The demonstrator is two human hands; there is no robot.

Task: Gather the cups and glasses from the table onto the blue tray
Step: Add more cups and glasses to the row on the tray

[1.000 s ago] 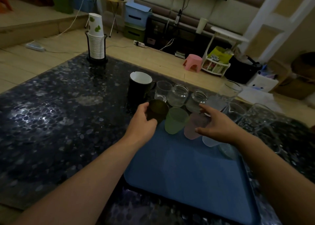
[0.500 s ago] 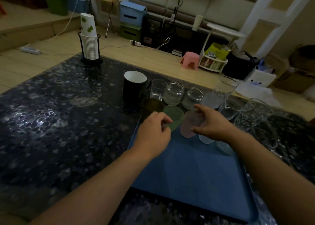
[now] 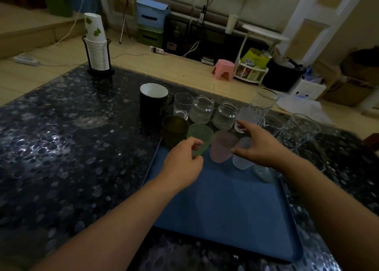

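The blue tray (image 3: 221,205) lies on the dark pebble-pattern table in front of me. At its far edge a brown cup (image 3: 174,129), a green cup (image 3: 200,135), a pink cup (image 3: 222,145) and a white frosted cup (image 3: 243,160) stand in a row. My left hand (image 3: 182,164) pinches the green cup's near wall. My right hand (image 3: 258,145) wraps the white frosted cup, thumb near the pink cup. Behind the row are a black mug (image 3: 152,104), a clear glass (image 3: 182,107), two jars (image 3: 202,109), another frosted cup (image 3: 247,117) and a tall glass (image 3: 264,102).
More clear glasses (image 3: 298,130) stand on the table to the right of my right hand. A rack of stacked paper cups (image 3: 97,51) sits at the table's far left corner. Beyond the far edge is wooden floor with a pink stool (image 3: 223,69).
My left hand has moved right from the brown cup to the green cup and closed on it. My right hand has stayed at the pink and white cups.
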